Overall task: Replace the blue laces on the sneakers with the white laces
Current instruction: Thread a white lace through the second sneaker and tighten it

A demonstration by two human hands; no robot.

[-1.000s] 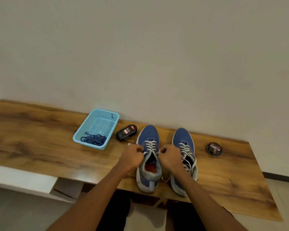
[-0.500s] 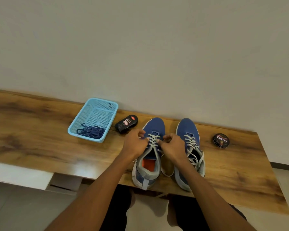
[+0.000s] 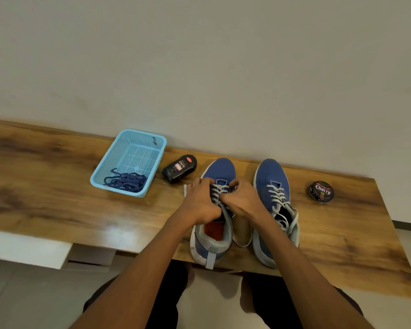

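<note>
At frame centre, on wooden counter (image 3: pixel 57 200): pair of blue fabric sneakers w/ grey collars, toes toward wall. Left-in-frame sneaker (image 3: pixel 220 172) half laced w/ flat white lace (image 3: pixel 220 189); right-in-frame sneaker (image 3: pixel 272 176) already laced white to the top. Left hand (image 3: pixel 201 201) and right hand (image 3: pixel 241 200) both over the left-in-frame shoe, fingers curled, each apparently pinching a lace strand at the mid eyelets; exact pinch hidden by knuckles. Loose white loop lying between the two shoes near the heels. Old dark-blue laces (image 3: pixel 126 182) bundled in the light-blue perforated plastic basket (image 3: pixel 131 141), upper left of the shoes, so removal looks done. Black shoe-polish bottle (image 3: pixel 179 168) just beside basket, round black polish tin (image 3: pixel 322 192) at right, both irrelevant.

Judgement: step = threading next crossover, task approx. three-quarters through. To do well: keep lace flat, no twist; feed tip from underside of eyelet; pull both ends even; snug each row before next; match pattern of finished shoe.
</note>
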